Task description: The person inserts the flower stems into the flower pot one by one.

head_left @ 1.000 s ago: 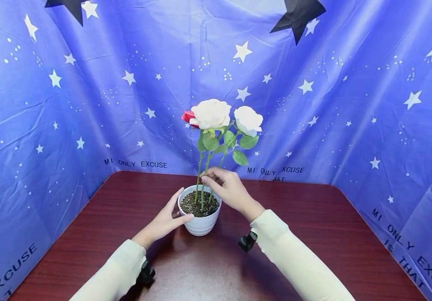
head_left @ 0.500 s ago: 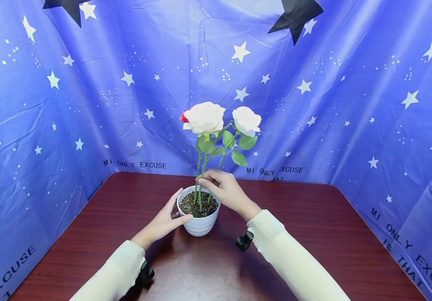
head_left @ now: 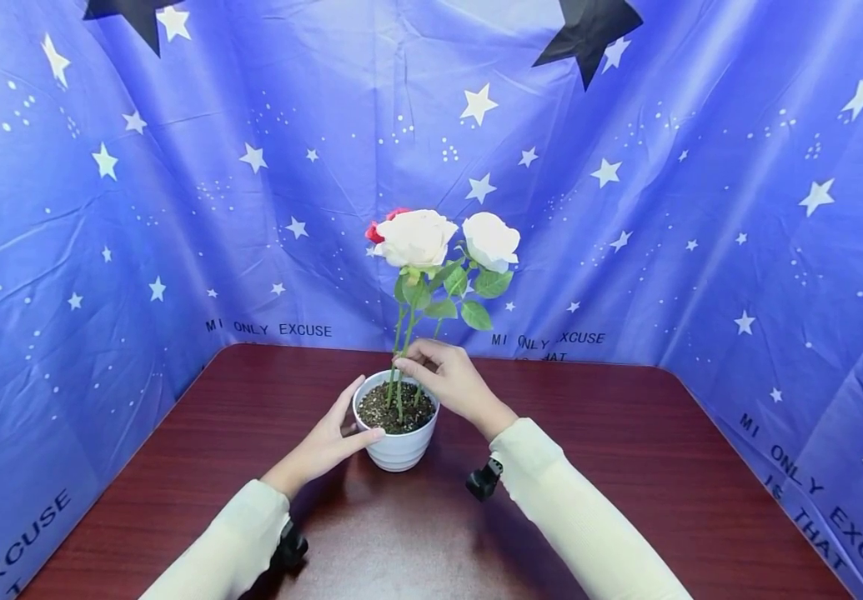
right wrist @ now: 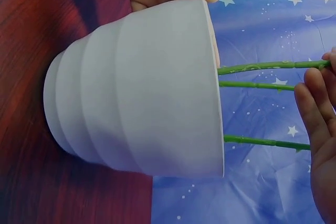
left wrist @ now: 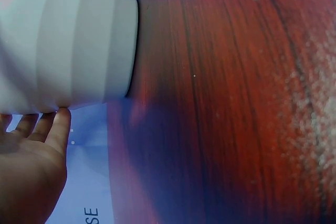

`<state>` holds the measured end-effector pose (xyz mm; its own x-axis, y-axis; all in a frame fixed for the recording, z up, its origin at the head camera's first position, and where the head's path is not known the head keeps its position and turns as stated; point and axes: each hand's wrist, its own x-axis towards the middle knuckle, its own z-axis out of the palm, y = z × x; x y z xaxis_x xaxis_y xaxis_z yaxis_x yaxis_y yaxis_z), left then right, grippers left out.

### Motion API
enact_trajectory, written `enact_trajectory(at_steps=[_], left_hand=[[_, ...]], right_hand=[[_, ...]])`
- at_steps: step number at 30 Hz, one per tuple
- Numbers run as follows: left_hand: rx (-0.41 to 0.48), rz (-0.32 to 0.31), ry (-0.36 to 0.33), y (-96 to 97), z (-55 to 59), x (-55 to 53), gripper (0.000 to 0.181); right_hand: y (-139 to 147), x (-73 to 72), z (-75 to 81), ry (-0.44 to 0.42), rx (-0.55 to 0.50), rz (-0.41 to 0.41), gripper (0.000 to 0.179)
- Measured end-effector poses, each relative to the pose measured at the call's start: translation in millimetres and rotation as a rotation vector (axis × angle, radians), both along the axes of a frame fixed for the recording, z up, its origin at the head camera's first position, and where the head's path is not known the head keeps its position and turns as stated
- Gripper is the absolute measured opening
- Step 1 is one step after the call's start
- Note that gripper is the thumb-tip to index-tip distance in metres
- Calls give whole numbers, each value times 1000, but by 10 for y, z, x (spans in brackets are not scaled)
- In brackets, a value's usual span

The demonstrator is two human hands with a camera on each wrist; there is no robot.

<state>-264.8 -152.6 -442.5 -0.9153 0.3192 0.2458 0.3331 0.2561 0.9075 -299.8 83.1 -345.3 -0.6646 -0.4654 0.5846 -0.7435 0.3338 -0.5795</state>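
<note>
A white ribbed flowerpot [head_left: 399, 454] filled with dark soil [head_left: 378, 408] stands upright on the table. My left hand [head_left: 326, 442] holds its left side, thumb at the front rim; in the left wrist view fingertips [left wrist: 63, 116] touch the wall. Three rose stems rise from the soil. My right hand [head_left: 455, 375] pinches the front stem [right wrist: 262, 67], which bears a large white rose [head_left: 416, 239], a little above the soil. Behind that bloom, a red rose [head_left: 373, 232] is partly hidden. Another white rose [head_left: 491, 242] with green leaves [head_left: 477, 315] leans to the right.
The dark red wooden table [head_left: 604, 467] reaches back to a blue star-printed curtain [head_left: 288, 208] that surrounds it on three sides. A black wrist camera [head_left: 485, 479] sits under my right sleeve, another camera [head_left: 292, 546] under the left.
The front white rose swayed left, then partway back right, and sits slightly lower; more red shows above it. My right hand shifted slightly left. My left hand stays on the pot.
</note>
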Motion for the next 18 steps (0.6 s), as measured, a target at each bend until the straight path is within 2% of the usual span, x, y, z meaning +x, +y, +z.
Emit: enact_trajectory(at_steps=[9, 13, 18], left_hand=[[-4, 3, -1, -5, -14, -10, 92], [0, 2, 0, -7, -6, -6, 92], [0, -3, 3, -9, -2, -9, 93]], right_hand=[[-23, -4, -7, -31, -20, -4, 14], [-26, 5, 1, -45, -9, 27, 19], [-27, 22, 6, -20, 25, 53, 17]])
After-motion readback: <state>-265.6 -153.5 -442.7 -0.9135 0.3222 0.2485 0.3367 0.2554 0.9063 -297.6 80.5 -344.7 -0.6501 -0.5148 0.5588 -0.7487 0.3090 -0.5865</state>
